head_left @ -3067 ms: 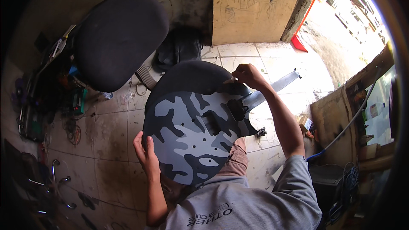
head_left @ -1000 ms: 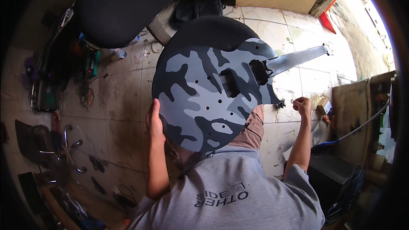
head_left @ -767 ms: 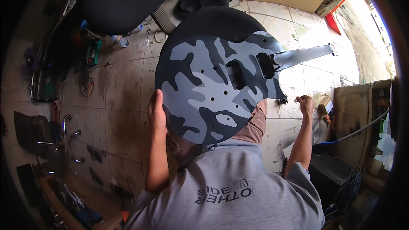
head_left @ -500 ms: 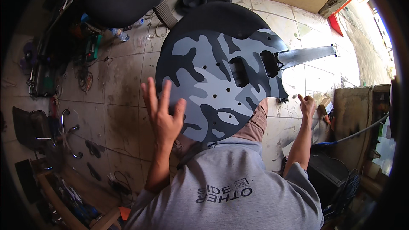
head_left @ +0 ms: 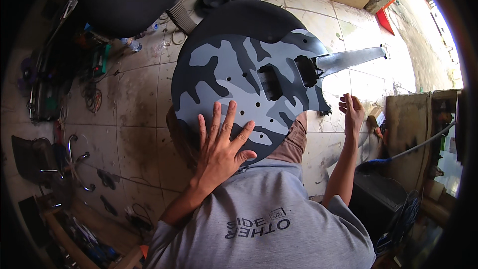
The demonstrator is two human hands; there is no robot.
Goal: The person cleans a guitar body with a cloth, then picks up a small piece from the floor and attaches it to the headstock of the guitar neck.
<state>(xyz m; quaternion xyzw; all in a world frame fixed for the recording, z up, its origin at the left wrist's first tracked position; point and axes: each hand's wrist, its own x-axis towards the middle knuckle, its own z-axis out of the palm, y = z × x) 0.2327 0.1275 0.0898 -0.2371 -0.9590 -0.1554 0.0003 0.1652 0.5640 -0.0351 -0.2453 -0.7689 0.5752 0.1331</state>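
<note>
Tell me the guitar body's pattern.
The guitar body has camouflage in greys and near-black, best seen in the head view.

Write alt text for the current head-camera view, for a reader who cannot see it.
The left hand of a person is spread over a grey-and-black camouflage guitar body with small round holes and two larger cut-outs. The right hand, fingers partly curled, is off to the right, apart from the body. Stained pale floor tiles show around them.

The guitar body (head_left: pixel 239 92), camouflaged in greys and near-black, lies face up on the black cushion (head_left: pixel 244 17), partly covering it. Two cavities and several round holes open in its face; a dark, tapering neck piece (head_left: pixel 348 61) projects beyond the cushion.
</note>
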